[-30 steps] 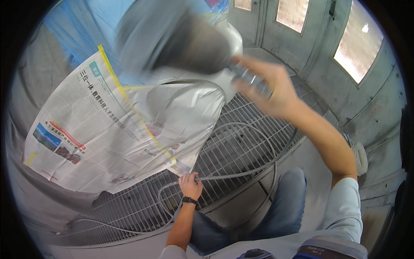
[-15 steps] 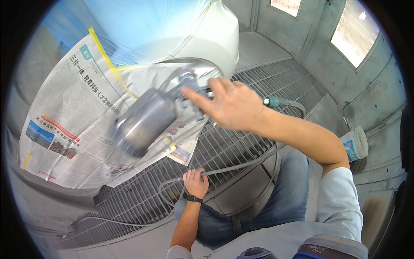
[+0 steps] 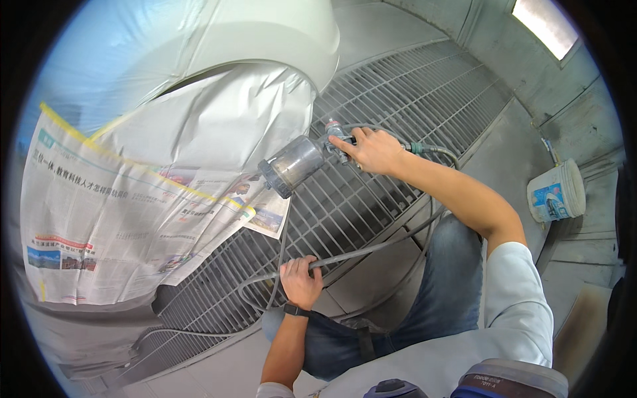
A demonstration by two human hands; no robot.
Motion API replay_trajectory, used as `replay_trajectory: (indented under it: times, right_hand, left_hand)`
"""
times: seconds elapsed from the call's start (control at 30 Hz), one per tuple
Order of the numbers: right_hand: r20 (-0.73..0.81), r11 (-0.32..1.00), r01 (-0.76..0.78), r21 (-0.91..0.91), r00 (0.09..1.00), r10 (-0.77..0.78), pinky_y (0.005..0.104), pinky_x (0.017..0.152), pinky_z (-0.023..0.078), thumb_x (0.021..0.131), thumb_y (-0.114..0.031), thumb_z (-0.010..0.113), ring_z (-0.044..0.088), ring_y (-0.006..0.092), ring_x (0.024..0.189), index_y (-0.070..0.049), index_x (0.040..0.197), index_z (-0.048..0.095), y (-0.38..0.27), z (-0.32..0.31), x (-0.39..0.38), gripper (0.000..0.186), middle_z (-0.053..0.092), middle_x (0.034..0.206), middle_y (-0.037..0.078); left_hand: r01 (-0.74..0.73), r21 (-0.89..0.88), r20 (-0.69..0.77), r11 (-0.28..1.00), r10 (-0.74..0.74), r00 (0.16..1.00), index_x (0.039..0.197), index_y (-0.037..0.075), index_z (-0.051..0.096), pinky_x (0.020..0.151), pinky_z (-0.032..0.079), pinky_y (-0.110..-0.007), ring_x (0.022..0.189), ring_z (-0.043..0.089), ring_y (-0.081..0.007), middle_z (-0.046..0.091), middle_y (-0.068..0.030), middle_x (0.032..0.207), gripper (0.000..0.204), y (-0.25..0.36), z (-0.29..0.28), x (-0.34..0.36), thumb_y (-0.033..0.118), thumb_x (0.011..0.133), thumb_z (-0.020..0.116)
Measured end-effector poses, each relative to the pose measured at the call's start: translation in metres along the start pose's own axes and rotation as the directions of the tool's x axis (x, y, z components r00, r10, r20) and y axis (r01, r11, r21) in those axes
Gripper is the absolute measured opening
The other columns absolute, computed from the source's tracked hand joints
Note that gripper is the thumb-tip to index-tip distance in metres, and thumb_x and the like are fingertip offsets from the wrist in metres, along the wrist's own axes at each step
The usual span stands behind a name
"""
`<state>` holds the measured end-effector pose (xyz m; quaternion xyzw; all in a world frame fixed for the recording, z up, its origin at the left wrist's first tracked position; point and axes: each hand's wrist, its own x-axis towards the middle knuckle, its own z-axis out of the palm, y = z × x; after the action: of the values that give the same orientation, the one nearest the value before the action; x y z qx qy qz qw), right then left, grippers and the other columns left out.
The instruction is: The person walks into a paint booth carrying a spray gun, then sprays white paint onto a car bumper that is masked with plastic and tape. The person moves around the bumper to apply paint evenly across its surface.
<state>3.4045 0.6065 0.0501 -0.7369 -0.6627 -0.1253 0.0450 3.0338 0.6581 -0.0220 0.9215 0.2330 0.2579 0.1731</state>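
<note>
My right hand (image 3: pixel 375 151) is closed around the handle of a spray gun (image 3: pixel 336 141). The gun is tilted, so its clear cup (image 3: pixel 292 164) points to the lower left, above the floor grating. A green hose fitting (image 3: pixel 418 148) joins the gun to a grey air hose behind my wrist. Lower down, my left hand (image 3: pixel 300 282) grips the grey hose (image 3: pixel 358 253), which loops over the grating. Left of the gun is a white car body panel (image 3: pixel 265 40) with a curved wheel arch, masked below by silvery sheeting (image 3: pixel 219 109) and newspaper (image 3: pixel 126 219) with yellow tape.
Metal floor grating (image 3: pixel 398 93) runs diagonally beneath both hands. A white bucket (image 3: pixel 557 191) with a blue label stands at the right, by the grey wall (image 3: pixel 584 109) with a bright window. Grey sheeting (image 3: pixel 86 331) hangs at the lower left. Respirator parts (image 3: pixel 511 381) show at the bottom edge.
My right hand has drawn the spray gun back from the masked panel, to the right and away from my view. The left hand still holds the hose. The view has shifted.
</note>
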Motion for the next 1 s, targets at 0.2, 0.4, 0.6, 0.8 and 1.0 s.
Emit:
replay_trajectory:
  times: [0.2, 0.4, 0.6, 0.8, 1.0]
  right_hand:
    - [0.019, 0.985, 0.101, 0.137, 0.994, -0.105, 0.0441, 0.065, 0.060, 0.092, -0.030, 0.068, 0.071, 0.0354, 0.084, -0.024, 0.153, 0.049, 0.034, 0.058, 0.011, 0.064, 0.065, 0.104, 0.021]
    - [-0.277, 0.972, 0.188, 0.144, 0.950, -0.143, 0.0382, 0.062, 0.061, 0.080, -0.027, 0.074, 0.072, 0.0304, 0.089, -0.026, 0.146, 0.057, 0.057, 0.029, -0.005, 0.068, 0.067, 0.113, 0.019]
    - [-0.503, 0.892, 0.293, 0.345, 0.860, -0.087, 0.0393, 0.071, 0.063, 0.074, -0.024, 0.073, 0.072, 0.0343, 0.095, -0.017, 0.134, 0.068, 0.095, -0.096, -0.074, 0.060, 0.066, 0.114, 0.019]
    - [-0.158, 0.548, 0.083, 0.833, 0.983, 0.091, 0.0407, 0.091, 0.059, 0.073, -0.011, 0.082, 0.069, 0.0377, 0.107, -0.005, 0.133, 0.065, 0.128, -0.230, -0.106, 0.063, 0.066, 0.118, 0.020]
    - [0.166, 0.068, -0.232, 0.970, 0.842, 0.513, 0.0375, 0.094, 0.053, 0.088, -0.015, 0.076, 0.068, 0.0274, 0.107, 0.004, 0.124, 0.065, 0.194, -0.291, -0.146, 0.043, 0.069, 0.116, 0.018]
  left_hand:
    - [0.038, 0.074, 0.080, 0.997, -0.043, 0.996, 0.094, 0.009, 0.069, 0.079, 0.046, -0.041, 0.081, 0.064, -0.0277, 0.067, -0.0057, 0.082, 0.020, 0.022, -0.001, 0.000, 0.009, 0.075, 0.077]
    - [0.188, 0.136, 0.092, 0.973, -0.201, 0.975, 0.095, 0.010, 0.069, 0.078, 0.049, -0.042, 0.080, 0.066, -0.0290, 0.070, -0.0069, 0.084, 0.022, 0.046, 0.004, -0.001, 0.010, 0.075, 0.079]
    - [0.373, 0.372, 0.352, 0.850, -0.501, 0.791, 0.107, 0.010, 0.069, 0.080, 0.053, -0.048, 0.087, 0.069, -0.0348, 0.073, -0.0116, 0.092, 0.032, 0.081, 0.012, -0.038, 0.025, 0.080, 0.080]
    - [0.416, 0.624, 0.491, 0.661, -0.746, 0.449, 0.110, 0.013, 0.070, 0.077, 0.055, -0.053, 0.092, 0.071, -0.0392, 0.075, -0.0163, 0.096, 0.032, 0.135, -0.073, -0.009, 0.039, 0.091, 0.073]
    - [0.471, 0.684, 0.473, 0.557, -0.830, 0.295, 0.102, 0.012, 0.072, 0.072, 0.054, -0.055, 0.085, 0.070, -0.0399, 0.075, -0.0176, 0.088, 0.034, 0.198, -0.173, 0.071, 0.044, 0.092, 0.072]
